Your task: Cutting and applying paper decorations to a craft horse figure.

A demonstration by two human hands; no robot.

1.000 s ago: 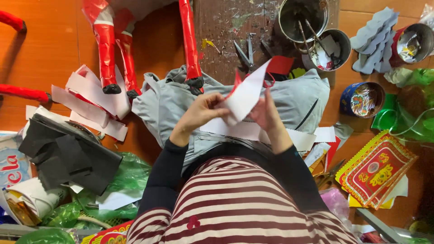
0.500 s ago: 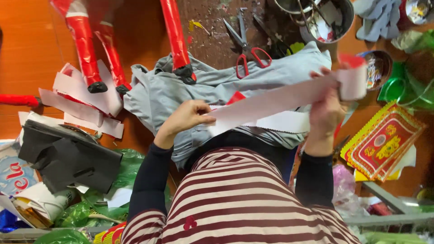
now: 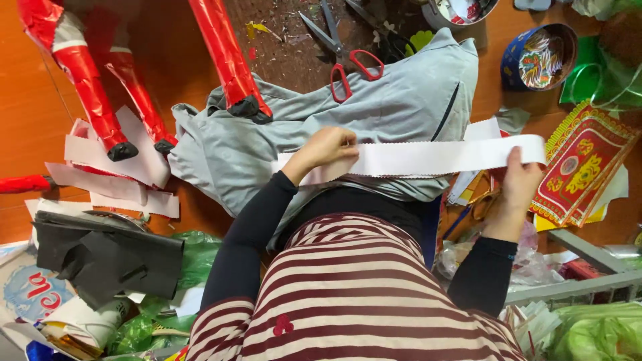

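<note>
Left hand [image 3: 329, 148] and right hand [image 3: 522, 179] pinch a long white paper strip [image 3: 428, 158] – scalloped edges – stretched taut. Beneath lies rumpled grey cloth [image 3: 374, 113], with red-handled scissors [image 3: 341, 50] on it.

Both arms are in view, in dark sleeves, bent at the elbows and reaching forward from the torso. Left hand [image 3: 326, 148]: held in front of the body's midline, fingers curled down, thumb and fingers pinched shut. Right hand [image 3: 520, 179]: well out to the right, forearm rising steeply, wrist straight, fingers folded over at the top, thumb side toward the body. The hands are well apart, at nearly the same height.
</note>
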